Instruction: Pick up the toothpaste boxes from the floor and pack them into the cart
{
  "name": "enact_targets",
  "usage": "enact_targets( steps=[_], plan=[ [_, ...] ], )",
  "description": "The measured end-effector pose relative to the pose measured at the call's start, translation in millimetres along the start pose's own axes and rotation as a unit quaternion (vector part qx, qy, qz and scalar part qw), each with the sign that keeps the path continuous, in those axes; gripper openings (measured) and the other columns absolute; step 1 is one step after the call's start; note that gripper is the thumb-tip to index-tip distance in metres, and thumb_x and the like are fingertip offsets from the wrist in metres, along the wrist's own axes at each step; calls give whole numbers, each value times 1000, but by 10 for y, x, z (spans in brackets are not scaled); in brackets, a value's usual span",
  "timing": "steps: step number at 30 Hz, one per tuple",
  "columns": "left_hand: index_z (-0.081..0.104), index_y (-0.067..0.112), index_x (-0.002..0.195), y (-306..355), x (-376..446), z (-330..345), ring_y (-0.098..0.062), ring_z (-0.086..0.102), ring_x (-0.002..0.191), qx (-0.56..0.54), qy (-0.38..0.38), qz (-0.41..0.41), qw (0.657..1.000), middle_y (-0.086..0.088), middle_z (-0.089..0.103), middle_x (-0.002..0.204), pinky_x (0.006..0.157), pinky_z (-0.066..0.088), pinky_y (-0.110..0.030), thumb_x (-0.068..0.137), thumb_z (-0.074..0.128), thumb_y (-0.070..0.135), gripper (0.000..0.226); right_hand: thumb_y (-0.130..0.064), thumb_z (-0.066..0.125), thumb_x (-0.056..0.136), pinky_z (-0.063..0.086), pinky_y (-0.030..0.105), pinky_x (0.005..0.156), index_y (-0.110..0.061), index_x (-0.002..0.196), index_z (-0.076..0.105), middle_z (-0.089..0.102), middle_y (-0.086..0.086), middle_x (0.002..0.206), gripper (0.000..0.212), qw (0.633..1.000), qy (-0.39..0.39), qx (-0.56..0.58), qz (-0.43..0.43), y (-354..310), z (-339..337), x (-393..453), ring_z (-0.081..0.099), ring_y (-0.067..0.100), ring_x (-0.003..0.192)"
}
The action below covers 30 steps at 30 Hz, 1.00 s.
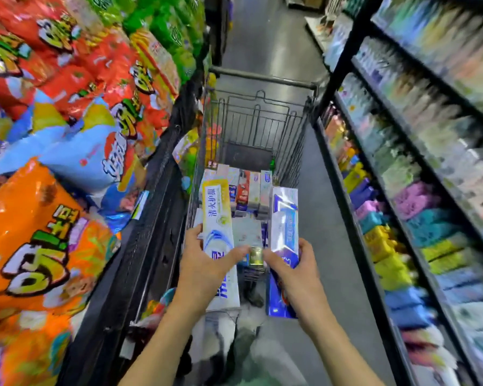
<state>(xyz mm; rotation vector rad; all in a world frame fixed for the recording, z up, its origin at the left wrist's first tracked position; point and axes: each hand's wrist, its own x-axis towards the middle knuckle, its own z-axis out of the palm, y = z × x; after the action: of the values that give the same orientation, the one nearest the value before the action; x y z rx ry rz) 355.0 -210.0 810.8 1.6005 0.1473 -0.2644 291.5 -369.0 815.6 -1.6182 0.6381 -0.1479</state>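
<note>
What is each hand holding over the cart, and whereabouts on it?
The left hand grips a white-and-yellow toothpaste box around its middle. The right hand grips a blue-and-white toothpaste box around its middle too.

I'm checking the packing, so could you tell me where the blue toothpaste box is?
In the head view, the blue toothpaste box is right of centre, held by the right hand over the cart's near end, beside the white box in the left hand.
</note>
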Motion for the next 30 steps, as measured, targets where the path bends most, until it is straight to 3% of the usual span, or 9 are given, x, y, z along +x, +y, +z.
enact_targets(
  steps=[3,7,9,13,15,18,24,27,30],
  plan=[
    [49,24,117,-102,459,202,-7,70,90,91,57,-8,994,5,71,107,82,57,-32,72,90,26,61,-27,80,85,53,25,79,-27,128,47,68,-15,109,55,1000,-9,-2,0,73,-3,505,68,1,86],
    [49,28,115,-263,1076,433,-3,67,87,183,66,-21,981,10,69,103,66,50,-17,77,85,31,52,-35,83,80,53,30,93,-22,131,47,68,-6,119,64,999,-31,-28,31,270,62,1192,67,6,102],
    [48,28,112,-389,1374,534,-12,65,82,217,69,-37,973,7,67,98,61,46,-22,79,82,32,48,-44,83,71,54,36,94,-32,123,50,71,-12,112,63,997,-47,-53,38,427,107,1499,68,7,100],
    [56,12,110,-846,1956,643,-17,53,84,267,100,-20,958,0,59,96,73,39,-26,78,83,20,43,-12,81,83,47,7,78,-39,113,48,65,-35,92,53,994,-64,-71,57,760,258,2023,62,-18,88],
    [61,5,108,-1176,2214,645,-15,46,88,301,112,-10,947,-2,53,96,75,35,-22,75,81,13,40,-17,80,84,52,18,87,-34,122,47,68,-31,95,53,990,-85,-85,75,953,367,2214,65,-10,90],
    [58,5,124,-1630,2537,609,-20,45,97,349,71,-24,934,-3,54,105,77,28,-19,76,74,31,56,-25,80,85,53,34,94,-27,129,48,72,-20,107,54,985,-102,-84,113,1324,568,2460,68,-2,95],
    [35,9,150,-2138,3005,505,-30,51,119,368,42,-90,924,-11,53,131,99,44,-41,87,63,51,81,-32,74,89,48,19,80,-36,118,49,68,-22,110,38,979,-94,-77,163,1960,832,2792,63,-10,91],
    [27,2,154,-2252,3138,474,-41,47,120,455,37,-97,885,-21,50,132,99,39,-47,88,69,21,81,-28,70,93,48,8,71,-33,122,51,67,-19,107,35,978,-91,-59,177,2194,936,2922,62,-17,83],
    [20,8,158,-2266,3129,475,-40,40,126,553,29,-77,829,-21,39,145,103,38,-48,91,60,20,79,-26,69,93,53,24,86,-28,125,51,69,-20,105,36,980,-73,-39,183,2372,1037,3020,65,-11,85]
  ],
)
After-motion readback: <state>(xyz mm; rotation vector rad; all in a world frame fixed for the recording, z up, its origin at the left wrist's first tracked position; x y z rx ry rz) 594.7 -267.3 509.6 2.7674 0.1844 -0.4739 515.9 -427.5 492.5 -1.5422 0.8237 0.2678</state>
